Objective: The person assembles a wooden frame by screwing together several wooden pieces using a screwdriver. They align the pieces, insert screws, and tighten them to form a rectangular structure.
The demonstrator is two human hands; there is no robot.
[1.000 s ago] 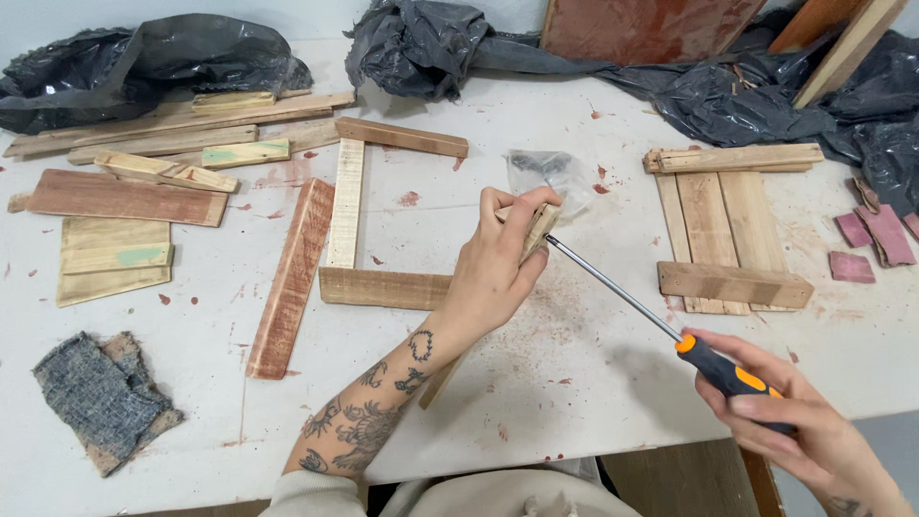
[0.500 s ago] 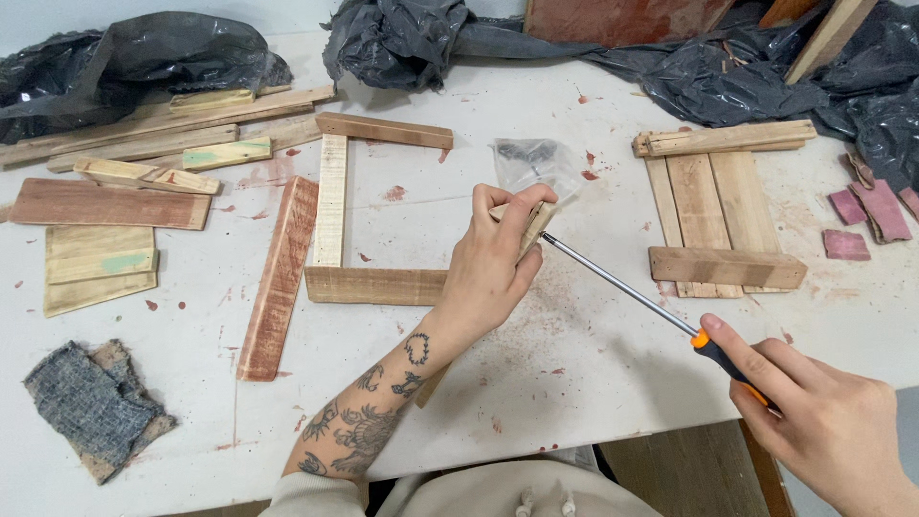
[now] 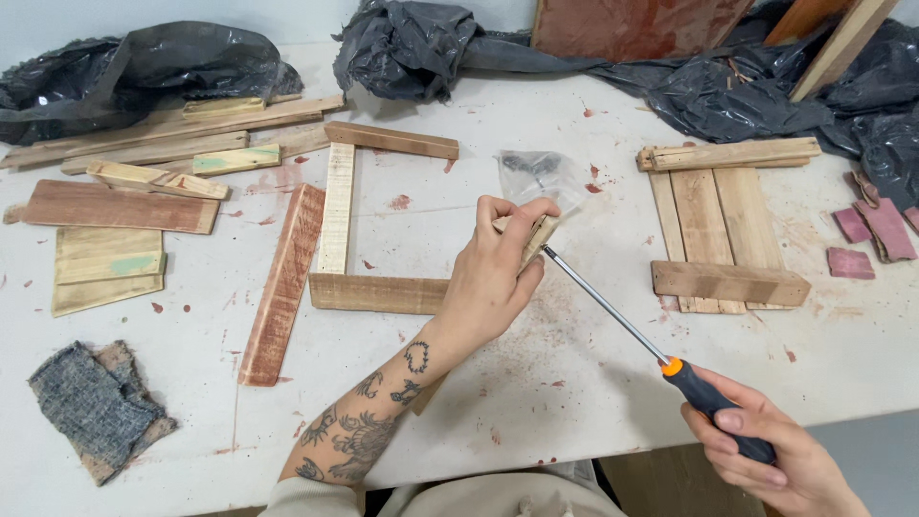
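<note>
While the left hand [image 3: 493,278] pinches a half-hidden wood strip [image 3: 538,239], the right hand [image 3: 766,460] grips a screwdriver [image 3: 661,359], tip seemingly covered.

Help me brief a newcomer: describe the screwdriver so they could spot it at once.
Start at the white table and look to its near right edge, where the right hand grips a black handle with an orange collar. That is the screwdriver: its thin metal shaft slants up-left to the wood piece pinched by the left hand. Everything around it is wood.
</note>
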